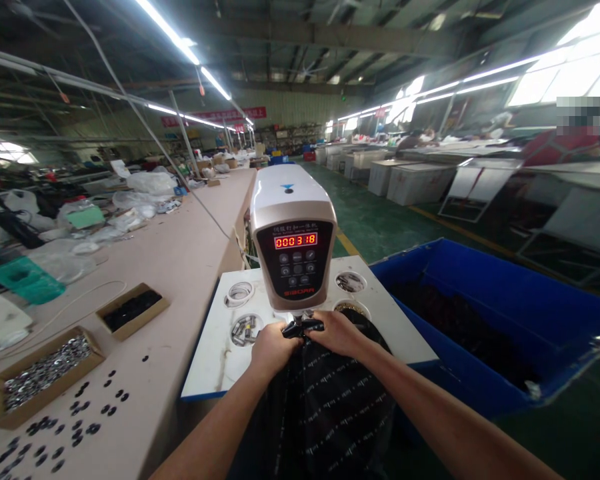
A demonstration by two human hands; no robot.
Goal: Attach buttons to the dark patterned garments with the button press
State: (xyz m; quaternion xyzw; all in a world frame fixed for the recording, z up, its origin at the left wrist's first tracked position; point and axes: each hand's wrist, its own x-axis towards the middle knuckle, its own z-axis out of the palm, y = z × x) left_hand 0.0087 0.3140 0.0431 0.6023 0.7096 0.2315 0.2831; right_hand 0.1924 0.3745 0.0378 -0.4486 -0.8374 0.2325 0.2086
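One black printed fabric point(347, 400) nearest me, pinched at two spots under one machine point(294, 223)

From my remote post I see the fabric draped over the near side of the white desk point(210, 367), its gathered edge just below the machine's head. Two hands have it: my left hand point(275, 345) and my right hand point(337, 331), close beside each other, each with thumb and fingers drawn tight on that edge. One red display point(296, 240) reads six digits, 000318.

I count four round recesses point(226, 299) in the white desk, two per side; the near left one holds metal cylinders point(244, 329), and the near right one, partly covered by the fabric, gold-coloured pieces point(350, 309).

On the long desk point(180, 253) to my left stand two cardboard boxes point(55, 390), one of silvery pieces point(47, 370), one of black pieces point(130, 310). Dozens of loose black discs point(77, 425) lie near them, some overlapping, too many for me to count exactly. To the right stands one blue bin point(480, 287) with dark contents I cannot count
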